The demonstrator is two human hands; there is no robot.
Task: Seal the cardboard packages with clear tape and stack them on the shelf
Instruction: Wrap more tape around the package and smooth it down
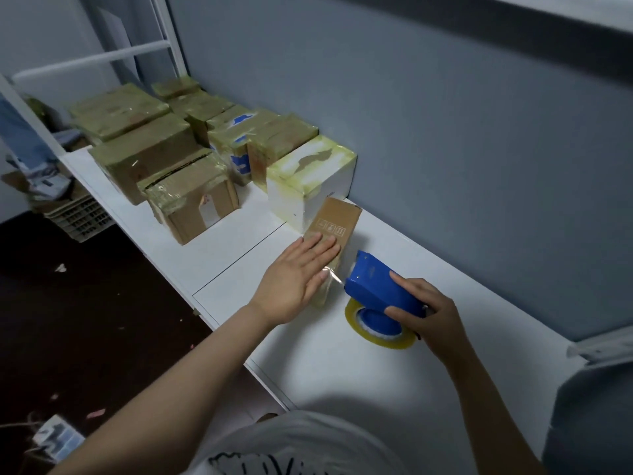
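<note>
A small brown cardboard box point(337, 219) lies on the white shelf point(342, 365), next to a white taped box point(308, 180). My left hand point(296, 279) presses flat on its near end, fingers straight. My right hand point(424, 315) grips a blue tape dispenser point(373, 282) carrying a yellowish roll of clear tape point(378, 332). A strip of clear tape point(332, 275) runs from the dispenser's front to the box's near end.
Several taped packages point(164, 149) stand stacked along the shelf toward the far left, against the grey wall. A white metal frame point(92, 60) rises behind them. A plastic crate point(80, 214) and scraps lie on the dark floor at left.
</note>
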